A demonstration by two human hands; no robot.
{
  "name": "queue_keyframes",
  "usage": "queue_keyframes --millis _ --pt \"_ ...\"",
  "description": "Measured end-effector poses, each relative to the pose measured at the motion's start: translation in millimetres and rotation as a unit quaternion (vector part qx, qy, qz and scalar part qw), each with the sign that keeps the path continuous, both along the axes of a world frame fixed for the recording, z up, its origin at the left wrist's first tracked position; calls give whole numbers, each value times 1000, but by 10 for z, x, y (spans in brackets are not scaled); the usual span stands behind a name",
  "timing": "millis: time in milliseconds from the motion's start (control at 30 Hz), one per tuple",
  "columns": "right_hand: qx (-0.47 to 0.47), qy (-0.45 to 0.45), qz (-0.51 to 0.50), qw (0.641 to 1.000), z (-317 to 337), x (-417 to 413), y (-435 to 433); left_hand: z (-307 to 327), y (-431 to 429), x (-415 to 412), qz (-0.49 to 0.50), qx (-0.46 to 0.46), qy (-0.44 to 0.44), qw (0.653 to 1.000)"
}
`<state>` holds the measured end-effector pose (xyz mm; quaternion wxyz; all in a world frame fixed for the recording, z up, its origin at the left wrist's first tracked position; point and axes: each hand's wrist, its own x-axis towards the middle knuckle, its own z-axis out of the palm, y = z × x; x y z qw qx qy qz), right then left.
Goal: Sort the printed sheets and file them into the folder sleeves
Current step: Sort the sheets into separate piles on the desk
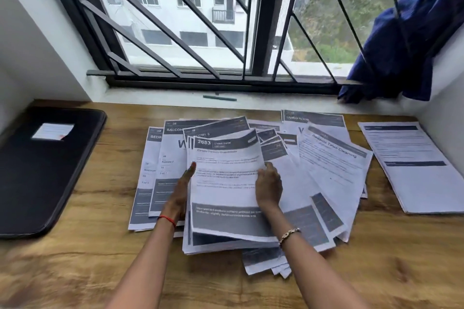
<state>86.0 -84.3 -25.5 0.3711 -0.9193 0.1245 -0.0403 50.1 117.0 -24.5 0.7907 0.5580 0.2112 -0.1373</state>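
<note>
Several printed sheets lie fanned across the middle of the wooden desk point(75, 271). I hold a small stack of sheets point(226, 183), topped by a page marked 2683, slightly raised above the pile. My left hand point(181, 190) grips the stack's left edge, thumb on top. My right hand point(268, 187) grips its right edge. A sheet headed Bedside Table Cleaning point(334, 165) lies to the right. A separate stack of sheets point(411, 165) sits at the far right. The black closed folder point(42, 168) lies at the left.
A green pen point(219, 98) lies on the white window sill behind the desk. A blue cloth point(406, 45) hangs on the window grille at the right. White walls close in the desk on both sides.
</note>
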Motion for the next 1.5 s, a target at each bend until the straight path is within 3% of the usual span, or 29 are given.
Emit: queue_keyframes --millis 333,500,667,900,1067,1267,1500 --pt "-77 52 82 992 40 94 48 -113 -35 17 18 10 -19 1000" --pt "-27 -5 -36 999 93 299 -174 -150 40 23 26 10 -26 999" --pt "-5 63 -163 985 219 711 -619 -95 115 37 24 17 -35 999" --pt "103 132 -173 971 114 1003 -907 -89 172 87 6 24 -36 999" --pt "198 73 -175 962 150 1028 -942 -84 157 120 -9 37 -26 999" --pt "276 -10 -99 956 301 1014 -1013 -119 169 148 -5 32 -21 999" --pt "233 -96 -62 966 520 992 -1064 -112 133 129 -10 33 -17 999"
